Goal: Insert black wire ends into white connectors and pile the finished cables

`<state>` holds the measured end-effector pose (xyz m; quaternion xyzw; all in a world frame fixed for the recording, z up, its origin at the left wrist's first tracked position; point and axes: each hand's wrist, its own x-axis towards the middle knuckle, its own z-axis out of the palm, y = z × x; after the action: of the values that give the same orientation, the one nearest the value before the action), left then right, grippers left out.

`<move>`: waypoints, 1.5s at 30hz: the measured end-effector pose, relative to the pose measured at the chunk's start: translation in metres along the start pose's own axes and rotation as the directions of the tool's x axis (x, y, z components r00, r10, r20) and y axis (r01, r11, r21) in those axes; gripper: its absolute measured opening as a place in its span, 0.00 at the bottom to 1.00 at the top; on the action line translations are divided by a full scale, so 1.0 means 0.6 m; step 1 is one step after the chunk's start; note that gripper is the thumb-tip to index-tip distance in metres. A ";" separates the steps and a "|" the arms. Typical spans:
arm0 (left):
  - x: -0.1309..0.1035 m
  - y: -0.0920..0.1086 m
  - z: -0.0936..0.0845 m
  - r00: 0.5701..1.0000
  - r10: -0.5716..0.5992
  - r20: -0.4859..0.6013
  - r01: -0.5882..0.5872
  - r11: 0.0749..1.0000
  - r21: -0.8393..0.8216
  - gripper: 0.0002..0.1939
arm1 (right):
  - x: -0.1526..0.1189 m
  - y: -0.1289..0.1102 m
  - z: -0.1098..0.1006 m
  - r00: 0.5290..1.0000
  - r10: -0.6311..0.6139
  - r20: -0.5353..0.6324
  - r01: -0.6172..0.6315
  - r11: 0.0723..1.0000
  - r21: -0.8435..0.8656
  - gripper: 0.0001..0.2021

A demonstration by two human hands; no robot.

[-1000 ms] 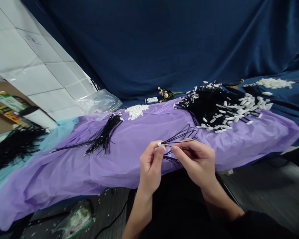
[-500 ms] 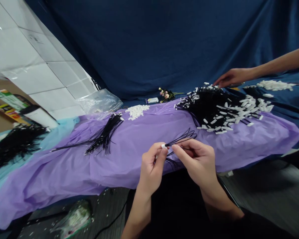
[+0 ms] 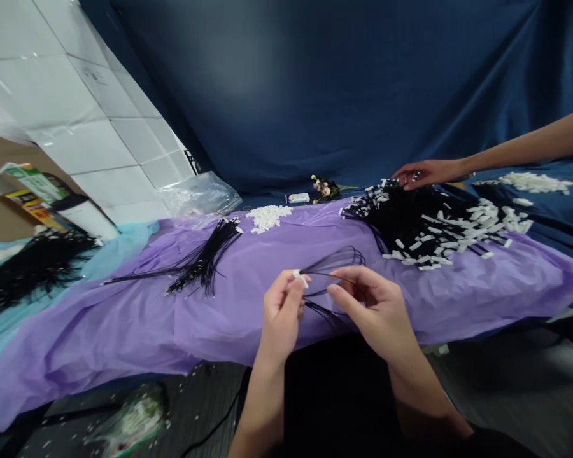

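Observation:
Low over the front of the purple cloth, my left hand [image 3: 281, 315] pinches small white pieces [image 3: 300, 276] between thumb and fingers. Thin black cords [image 3: 334, 257] run from these pieces and bow in loops toward my right hand [image 3: 377, 308]. That hand is curled, its thumb and forefinger closed on a cord, while the other loops pass beside the fingers. More cord ends [image 3: 327, 312] hang below, between both hands. Whether the white pieces are tags or end caps, I cannot tell. My left palm hides part of the bundle.
The purple cloth [image 3: 138, 331] bears a black cord bundle [image 3: 205, 257], loose white pieces [image 3: 268, 217] and a large white-tipped cord heap [image 3: 410, 219]. Another person's hand [image 3: 424, 173] reaches into that heap. Further cords [image 3: 33, 270] lie left, beside a box [image 3: 0, 219].
My hands have moved apart, the left one leftward with the white pieces, and more cord length shows between them. The other person's hand has shifted left along the heap.

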<state>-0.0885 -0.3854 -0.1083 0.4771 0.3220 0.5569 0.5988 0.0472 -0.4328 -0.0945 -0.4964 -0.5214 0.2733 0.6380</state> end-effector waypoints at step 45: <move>0.047 -0.009 -0.031 0.974 0.176 -0.141 -0.184 0.982 -0.045 0.15 | -0.008 0.045 0.052 0.930 -0.212 0.301 0.307 0.899 -0.314 0.05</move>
<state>-0.0988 -0.3538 -0.1158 0.4478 0.3014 0.6492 0.5359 0.0212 -0.4167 -0.1222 -0.4888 -0.7028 0.1489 0.4949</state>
